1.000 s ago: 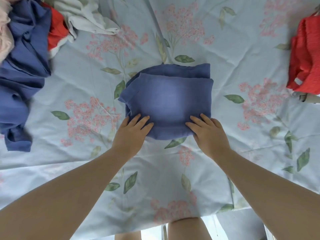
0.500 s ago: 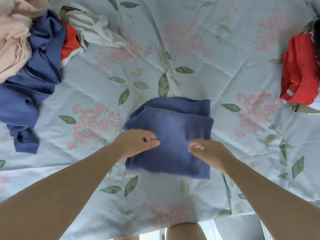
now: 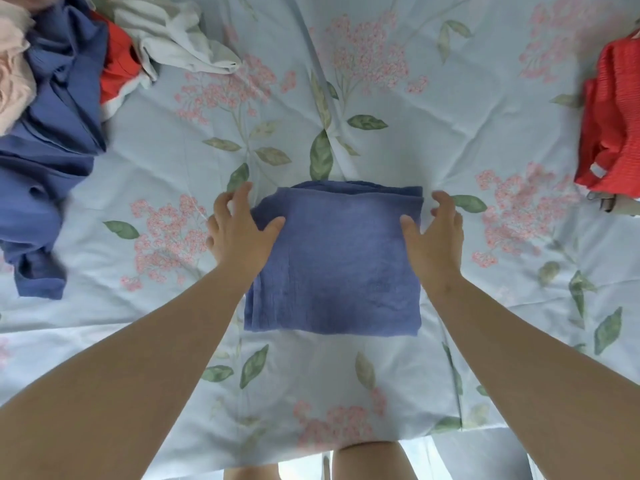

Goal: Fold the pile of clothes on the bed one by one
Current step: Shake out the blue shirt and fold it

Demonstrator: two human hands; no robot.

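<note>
Near edge of bed (image 3: 381, 382): floral light-blue sheet, both bare forearms reach in over it. Folded blue garment (image 3: 336, 265) lies flat near the middle of the bed, toward the near edge, a squarish stack with layered folds showing along its far edge and its left side. Left hand (image 3: 239, 233) at its far-left corner, thumb on top of the cloth, fingers spread wide past the left edge. Right hand (image 3: 436, 237) mirrors it at the far-right corner, thumb on the cloth, fingers loosely spread off the right edge. Neither hand pinches cloth. Far-left corner: unfolded pile (image 3: 59, 109), blue, pink, red and white pieces heaped. Right edge: red ribbed garment (image 3: 613, 133), well apart from the hands.
</note>
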